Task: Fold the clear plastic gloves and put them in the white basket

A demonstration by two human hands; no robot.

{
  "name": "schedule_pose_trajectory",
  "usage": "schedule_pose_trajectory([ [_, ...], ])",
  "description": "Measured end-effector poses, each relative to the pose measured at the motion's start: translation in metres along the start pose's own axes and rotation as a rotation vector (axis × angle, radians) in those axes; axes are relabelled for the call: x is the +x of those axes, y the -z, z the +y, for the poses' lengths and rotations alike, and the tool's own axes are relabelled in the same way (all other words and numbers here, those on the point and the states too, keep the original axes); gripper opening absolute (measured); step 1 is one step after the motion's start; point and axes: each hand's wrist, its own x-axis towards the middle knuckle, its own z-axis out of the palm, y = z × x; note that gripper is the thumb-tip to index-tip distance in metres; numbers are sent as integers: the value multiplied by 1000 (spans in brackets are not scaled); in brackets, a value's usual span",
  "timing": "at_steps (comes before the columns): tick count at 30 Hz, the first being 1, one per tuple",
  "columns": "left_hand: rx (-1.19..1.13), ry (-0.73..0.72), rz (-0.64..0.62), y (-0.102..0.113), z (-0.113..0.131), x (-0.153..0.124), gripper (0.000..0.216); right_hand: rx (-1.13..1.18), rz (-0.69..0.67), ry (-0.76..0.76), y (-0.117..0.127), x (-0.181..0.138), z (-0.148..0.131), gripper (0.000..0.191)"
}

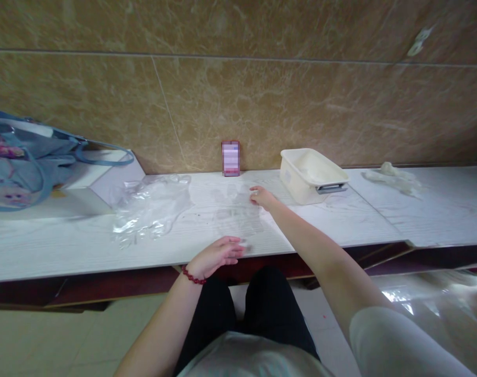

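Left hand [225,251]: loosely open, looks empty
Right hand [262,198]: curled, can't tell grip
Thin clear plastic [238,217]: flat, maybe for reaching

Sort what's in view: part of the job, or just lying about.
Likely the job: clear plastic piece between left hand and right hand; perhaps clear plastic pile, cream bin.

Seemingly lying about: phone, blue bag, white box, crumpled pale heap.

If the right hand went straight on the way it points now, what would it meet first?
The right hand would probably brush the nearby clear plastic first; beyond it, the phone by the wall lies roughly in line. The hand's height is unclear.
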Motion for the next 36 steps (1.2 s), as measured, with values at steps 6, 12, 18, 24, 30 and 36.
schedule_pose_trajectory([
  [6,523,-321,309,54,38,27,23,-220,9,-2,9,9,-6,21],
  [12,828,-470,429,75,77,75,28,-761,-4,263,20,11,-9,68],
  [18,987,-600,405,61,99,113,28,-785,-62,447,28,3,4,86],
  [24,899,-695,375,52,88,143,26,-738,-95,548,25,-4,15,75],
  [30,622,-567,130,34,67,145,39,-856,-70,705,17,-10,10,64],
  [36,540,-526,30,22,60,154,51,-860,-188,691,14,-12,11,64],
])
